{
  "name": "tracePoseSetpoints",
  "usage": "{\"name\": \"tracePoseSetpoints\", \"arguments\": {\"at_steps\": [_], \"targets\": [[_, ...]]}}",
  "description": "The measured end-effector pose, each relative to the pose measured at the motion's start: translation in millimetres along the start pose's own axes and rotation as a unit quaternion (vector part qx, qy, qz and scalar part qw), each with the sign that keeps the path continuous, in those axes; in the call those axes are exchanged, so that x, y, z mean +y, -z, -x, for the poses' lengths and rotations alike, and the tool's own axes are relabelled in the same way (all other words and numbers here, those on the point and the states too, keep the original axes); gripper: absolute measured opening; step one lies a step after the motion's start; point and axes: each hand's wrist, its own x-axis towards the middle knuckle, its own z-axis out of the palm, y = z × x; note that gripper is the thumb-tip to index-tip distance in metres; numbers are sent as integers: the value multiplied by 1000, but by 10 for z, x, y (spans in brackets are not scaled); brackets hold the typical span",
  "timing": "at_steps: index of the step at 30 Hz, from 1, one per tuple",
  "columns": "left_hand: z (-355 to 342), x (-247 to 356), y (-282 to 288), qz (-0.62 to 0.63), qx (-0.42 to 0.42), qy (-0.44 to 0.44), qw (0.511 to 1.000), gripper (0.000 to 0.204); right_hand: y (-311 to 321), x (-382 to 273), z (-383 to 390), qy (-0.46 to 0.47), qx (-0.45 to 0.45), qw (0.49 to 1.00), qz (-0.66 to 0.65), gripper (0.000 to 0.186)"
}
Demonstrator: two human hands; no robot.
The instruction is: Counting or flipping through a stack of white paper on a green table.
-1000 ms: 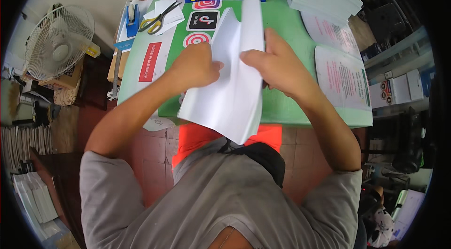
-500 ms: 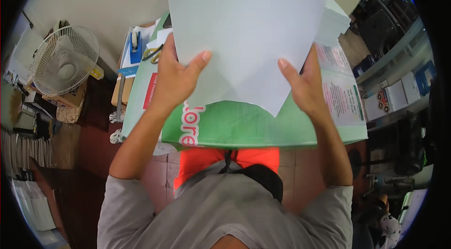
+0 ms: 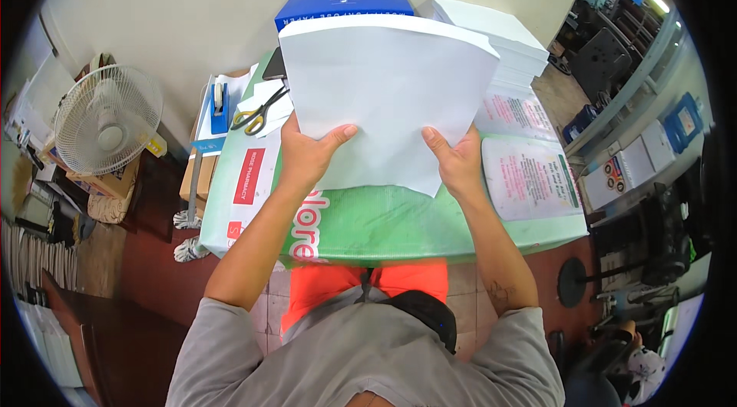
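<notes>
A thick stack of white paper [image 3: 388, 92] stands upright between my hands, over the green covered table [image 3: 399, 230]. My left hand [image 3: 311, 152] grips its left edge, with the thumb laid across the near face. On the other edge my right hand [image 3: 459, 161] holds it the same way, its fingers hidden behind the sheets. The stack bows slightly, and its lower edge hangs just above or on the tabletop; I cannot tell which. Left of the stack lie scissors [image 3: 259, 112] with black and yellow handles, on white paper pieces.
Behind the stack sits a blue paper box [image 3: 345, 0]. White paper piles [image 3: 491, 35] stand at the back right. A blue tape dispenser [image 3: 219, 108] and a dark flat object [image 3: 275, 65] lie on the left. A white fan [image 3: 109, 123] stands beyond the table's left side.
The paper stack has come down and tilted back, showing its top edge. My hands have moved closer together. The blue box and scissors are now in plain sight.
</notes>
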Motion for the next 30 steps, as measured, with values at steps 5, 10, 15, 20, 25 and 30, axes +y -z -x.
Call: {"name": "tracePoseSetpoints", "arguments": {"at_steps": [5,10,15,20,25,30], "targets": [[-12,126,108,-9,-13,17,1000,64,-11,-173,-31,-3,2,1000,-23,57],[-28,169,163,90,-51,-127,987,76,-34,-212,-49,86,-5,996,2,68],[-82,164,94,83,-36,-126,988,73,-118,-235,-150,86,40,994,-62,65],[-120,287,39,70,-10,-34,997,61,-215,-286,-214,44,72,996,-28,49],[-47,369,97,71,11,-6,997,51,-215,-415,-99,4,68,998,-3,48],[63,154,71,13,-18,-42,999,49,-126,-118,30,67,37,997,-2,46]]}}
